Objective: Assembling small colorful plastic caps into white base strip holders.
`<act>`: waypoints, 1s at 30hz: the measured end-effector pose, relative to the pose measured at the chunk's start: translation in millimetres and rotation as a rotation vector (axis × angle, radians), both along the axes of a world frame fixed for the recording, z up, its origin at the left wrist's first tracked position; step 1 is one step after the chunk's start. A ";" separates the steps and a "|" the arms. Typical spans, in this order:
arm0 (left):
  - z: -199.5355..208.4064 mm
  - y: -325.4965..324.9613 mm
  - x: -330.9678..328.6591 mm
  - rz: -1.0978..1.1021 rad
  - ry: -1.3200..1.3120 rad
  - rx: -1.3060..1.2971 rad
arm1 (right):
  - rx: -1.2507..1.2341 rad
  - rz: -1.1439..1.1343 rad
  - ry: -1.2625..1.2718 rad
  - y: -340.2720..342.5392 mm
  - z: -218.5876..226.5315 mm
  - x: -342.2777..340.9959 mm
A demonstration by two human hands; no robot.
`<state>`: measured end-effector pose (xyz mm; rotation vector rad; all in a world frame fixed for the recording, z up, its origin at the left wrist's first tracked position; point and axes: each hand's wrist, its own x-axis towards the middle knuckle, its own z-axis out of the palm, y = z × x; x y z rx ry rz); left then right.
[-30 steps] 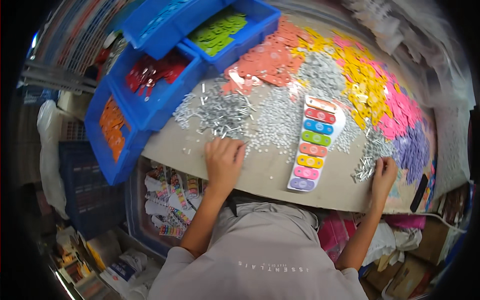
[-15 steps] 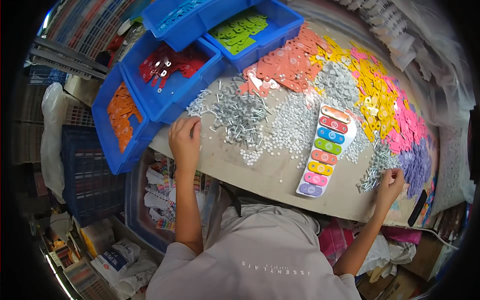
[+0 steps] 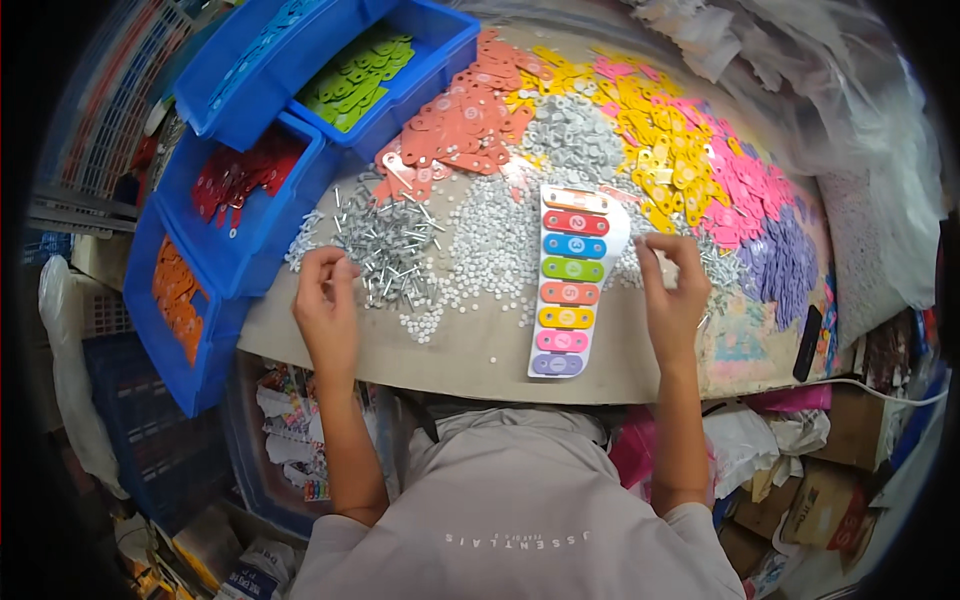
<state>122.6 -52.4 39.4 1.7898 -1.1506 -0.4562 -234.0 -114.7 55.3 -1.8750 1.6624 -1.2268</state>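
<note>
A white card (image 3: 553,371) lies on the table in front of me, bearing a column of coloured numbered strips, among them a blue strip (image 3: 573,246) and a purple strip (image 3: 557,365). My right hand (image 3: 676,290) is just right of the card, thumb and forefinger bent toward each other; anything between them is too small to make out. Beside a heap of metal pins (image 3: 392,245), my left hand (image 3: 326,300) has its fingers curled in, and what they hold, if anything, is hidden. Small white discs (image 3: 490,240) spread between the pins and the card.
Blue bins (image 3: 250,265) at the left hold orange, red, green and blue pieces. Coral pieces (image 3: 465,125), grey pieces (image 3: 572,138), yellow pieces (image 3: 665,160), pink pieces (image 3: 745,190) and purple pieces (image 3: 780,260) are heaped across the far side and right. A black object (image 3: 808,343) lies at the right edge.
My right hand has moved left from the right-hand pin pile to beside the card. My left hand stays by the other pin heap, its fingers shifted. The whole view has turned somewhat.
</note>
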 end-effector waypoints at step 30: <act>-37.6 -148.4 -124.8 -0.704 0.621 0.264 | 0.569 0.139 0.220 -88.0 3.0 -3.6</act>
